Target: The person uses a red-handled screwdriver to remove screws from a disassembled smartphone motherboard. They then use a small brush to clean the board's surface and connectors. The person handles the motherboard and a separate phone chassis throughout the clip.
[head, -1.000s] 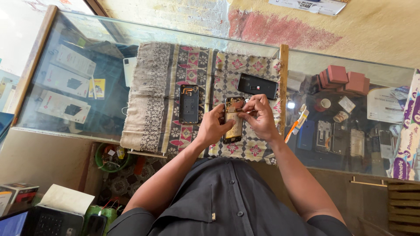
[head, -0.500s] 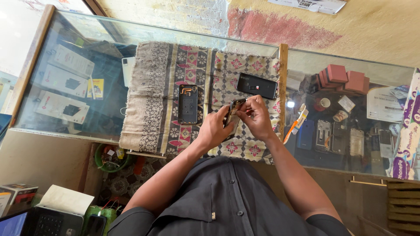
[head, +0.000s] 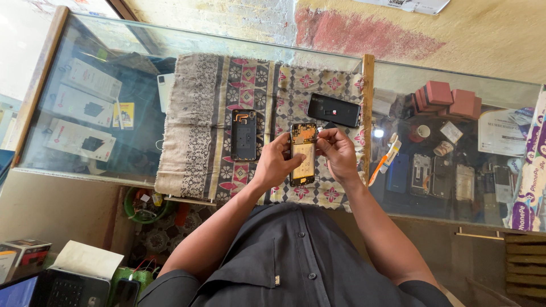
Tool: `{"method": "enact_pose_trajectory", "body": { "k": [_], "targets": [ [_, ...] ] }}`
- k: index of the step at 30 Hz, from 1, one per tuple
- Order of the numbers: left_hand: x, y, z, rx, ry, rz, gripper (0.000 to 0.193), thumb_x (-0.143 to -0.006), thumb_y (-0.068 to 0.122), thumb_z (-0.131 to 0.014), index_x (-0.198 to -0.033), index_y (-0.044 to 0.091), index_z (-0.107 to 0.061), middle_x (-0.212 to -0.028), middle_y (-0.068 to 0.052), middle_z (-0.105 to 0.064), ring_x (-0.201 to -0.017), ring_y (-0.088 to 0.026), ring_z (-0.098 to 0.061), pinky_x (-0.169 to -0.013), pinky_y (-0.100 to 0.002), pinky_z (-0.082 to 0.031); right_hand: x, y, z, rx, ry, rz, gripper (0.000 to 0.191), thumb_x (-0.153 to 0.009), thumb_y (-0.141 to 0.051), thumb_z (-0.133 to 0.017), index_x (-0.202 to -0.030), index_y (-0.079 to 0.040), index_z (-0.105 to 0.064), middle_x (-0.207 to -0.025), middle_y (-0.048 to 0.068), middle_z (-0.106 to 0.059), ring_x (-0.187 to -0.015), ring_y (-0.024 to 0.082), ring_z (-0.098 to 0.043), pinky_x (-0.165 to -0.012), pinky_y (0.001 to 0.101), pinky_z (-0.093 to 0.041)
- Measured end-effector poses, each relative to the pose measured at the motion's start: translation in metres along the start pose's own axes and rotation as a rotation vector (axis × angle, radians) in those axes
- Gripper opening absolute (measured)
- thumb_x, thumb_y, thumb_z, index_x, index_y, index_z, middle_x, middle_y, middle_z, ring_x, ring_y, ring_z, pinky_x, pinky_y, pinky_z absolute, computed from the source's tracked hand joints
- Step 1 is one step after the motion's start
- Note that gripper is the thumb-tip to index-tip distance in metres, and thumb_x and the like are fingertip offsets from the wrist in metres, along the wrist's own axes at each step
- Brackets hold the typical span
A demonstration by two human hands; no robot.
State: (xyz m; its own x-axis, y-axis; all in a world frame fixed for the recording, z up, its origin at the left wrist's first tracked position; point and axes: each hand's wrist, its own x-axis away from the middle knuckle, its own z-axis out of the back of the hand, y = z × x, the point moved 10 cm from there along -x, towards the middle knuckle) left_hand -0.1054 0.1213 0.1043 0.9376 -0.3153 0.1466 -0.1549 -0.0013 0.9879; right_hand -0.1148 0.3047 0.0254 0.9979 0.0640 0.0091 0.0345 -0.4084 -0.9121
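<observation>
My left hand (head: 276, 164) grips an opened phone (head: 302, 154) by its left edge, with the inner parts and a yellowish panel facing up. Fingertips of my right hand (head: 339, 152) pinch the phone's upper right edge; whether they also hold a small part is too fine to tell. I hold the phone just above a patterned cloth (head: 199, 125) spread on the glass counter (head: 85, 142). On the cloth, a black phone frame (head: 244, 135) lies left of my hands. A black phone back (head: 333, 110) lies beyond them.
A wooden strip (head: 368, 96) divides the counter right of the cloth. An orange and white brush (head: 384, 161) lies beside it. Pink boxes (head: 449, 99), phones and packages show under the glass. A laptop (head: 57, 287) and small boxes sit low at the left.
The phone was turned on edge between my hands half a second ago. It now faces up flat, open side showing, with my hands slightly farther apart.
</observation>
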Motion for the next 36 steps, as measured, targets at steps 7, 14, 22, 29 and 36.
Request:
{"method": "enact_pose_trajectory", "body": {
  "k": [7, 14, 22, 29, 36],
  "targets": [
    [-0.001, 0.004, -0.001, -0.082, 0.0, -0.038, 0.04, -0.085, 0.01, -0.075, -0.12, -0.005, -0.061, -0.1, -0.013, -0.077, -0.084, -0.009, -0.07, -0.071, -0.027, -0.057, -0.001, 0.002, -0.002, -0.088, -0.005, -0.091, 0.014, -0.102, -0.014, -0.068, -0.112, -0.005, -0.064, -0.099, 0.002, -0.071, -0.088, 0.012, -0.071, -0.074, 0.0284, -0.06],
    [0.002, 0.011, -0.002, -0.151, 0.002, -0.025, 0.041, -0.085, 0.011, -0.076, -0.121, -0.003, -0.062, -0.095, -0.012, -0.077, -0.077, -0.008, -0.068, -0.066, -0.027, -0.055, -0.003, -0.004, -0.009, -0.062, -0.046, -0.091, 0.02, -0.099, -0.012, -0.072, -0.114, -0.003, -0.063, -0.097, 0.005, -0.071, -0.085, 0.013, -0.07, -0.074, 0.0296, -0.06],
    [-0.003, -0.017, -0.003, -0.032, -0.006, -0.014, 0.038, -0.088, 0.007, -0.071, -0.123, -0.003, -0.06, -0.097, -0.011, -0.076, -0.08, -0.011, -0.069, -0.069, -0.028, -0.057, -0.001, 0.002, -0.01, -0.071, -0.046, -0.101, 0.02, -0.098, -0.012, -0.073, -0.114, -0.007, -0.062, -0.099, 0.004, -0.07, -0.085, 0.011, -0.07, -0.073, 0.0277, -0.06],
    [-0.016, -0.065, -0.004, 0.505, -0.005, 0.093, 0.041, -0.093, 0.003, -0.06, -0.134, 0.001, -0.052, -0.111, -0.007, -0.072, -0.095, -0.014, -0.07, -0.083, -0.033, -0.06, 0.023, -0.099, 0.115, 1.698, 0.644, -0.036, 0.041, -0.092, -0.04, -0.082, -0.105, -0.004, -0.068, -0.098, 0.017, -0.076, -0.087, 0.037, -0.073, -0.075, 0.0493, -0.057],
    [-0.015, -0.05, 0.0, 0.401, 0.012, 0.069, 0.039, -0.098, 0.012, -0.067, -0.133, 0.002, -0.052, -0.111, -0.006, -0.07, -0.093, -0.01, -0.067, -0.079, -0.031, -0.059, 0.046, -0.099, 0.142, 1.793, 0.626, -0.076, 0.037, -0.081, -0.028, -0.085, -0.104, -0.007, -0.067, -0.1, 0.021, -0.073, -0.089, 0.041, -0.071, -0.077, 0.0506, -0.056]
  ]
}}
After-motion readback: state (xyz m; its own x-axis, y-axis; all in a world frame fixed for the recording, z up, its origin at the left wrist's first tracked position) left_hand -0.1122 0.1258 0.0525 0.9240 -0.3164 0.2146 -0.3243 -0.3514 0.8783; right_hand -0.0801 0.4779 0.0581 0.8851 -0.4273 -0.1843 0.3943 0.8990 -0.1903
